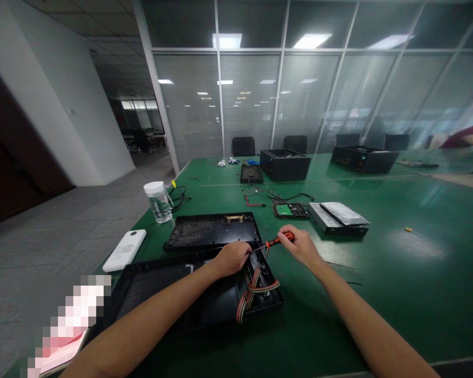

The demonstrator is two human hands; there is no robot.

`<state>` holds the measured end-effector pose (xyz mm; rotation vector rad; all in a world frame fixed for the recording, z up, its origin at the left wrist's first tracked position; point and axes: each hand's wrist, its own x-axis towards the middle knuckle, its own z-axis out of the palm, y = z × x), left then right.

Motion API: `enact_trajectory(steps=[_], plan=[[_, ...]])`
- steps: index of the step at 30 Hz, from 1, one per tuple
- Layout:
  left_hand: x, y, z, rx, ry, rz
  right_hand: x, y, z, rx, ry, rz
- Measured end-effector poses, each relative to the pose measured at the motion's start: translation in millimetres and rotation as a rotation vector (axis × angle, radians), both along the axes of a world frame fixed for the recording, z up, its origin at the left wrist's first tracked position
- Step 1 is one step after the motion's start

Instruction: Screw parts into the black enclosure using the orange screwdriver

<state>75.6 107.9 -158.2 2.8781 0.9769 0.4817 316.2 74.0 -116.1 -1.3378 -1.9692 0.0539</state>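
Observation:
My right hand (299, 247) is closed around the orange-and-black handle of a screwdriver (274, 242). Its shaft points left and slightly down, toward the far right corner of a black plastic computer-case panel (208, 310). My left hand (232, 257) rests over that panel's far edge, fingers pinched beside the shaft's end. What the left fingers hold, and the screwdriver's tip, are hidden. A striped ribbon cable (262, 287) loops over the panel's right end. Just beyond lies another black panel (213, 231) with a brass-coloured piece on it.
On the green table (418, 294) are a white phone-like device (125, 250), a water bottle (158, 202), a circuit-board drive (289, 210), a metal drive box (337, 218) and loose cables (256, 202). Two black computer cases (286, 164) stand farther back. A person sits at far right.

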Motion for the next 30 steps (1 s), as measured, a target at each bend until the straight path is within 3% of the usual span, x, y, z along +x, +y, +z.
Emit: enact_trajectory(steps=[6, 10, 13, 17, 21, 25, 30], plan=[[1.1, -1.1, -0.4, 0.033, -0.011, 0.010, -35.0, -21.3, 67.4, -0.083, -0.618, -0.128], [2.5, -1.4, -2.2, 0.050, 0.001, 0.034, -67.7, -23.1, 99.5, -0.173, -0.692, -0.003], [2.8, -2.0, -1.0, 0.030, 0.006, 0.039, -86.2, -14.1, 106.5, -0.215, -0.699, 0.035], [2.4, -2.7, 1.8, 0.017, -0.001, 0.026, -96.2, -3.7, 109.1, -0.224, -0.738, -0.096], [2.0, -3.0, 2.4, 0.024, -0.003, 0.031, -93.5, -1.4, 110.1, -0.256, -0.725, -0.022], [1.7, -3.4, 2.2, 0.051, 0.006, 0.023, -88.9, -1.4, 111.3, -0.307, -0.739, -0.117], [1.8, -3.3, 2.2, 0.052, 0.016, 0.021, -84.0, -2.6, 113.8, -0.363, -0.712, -0.061]])
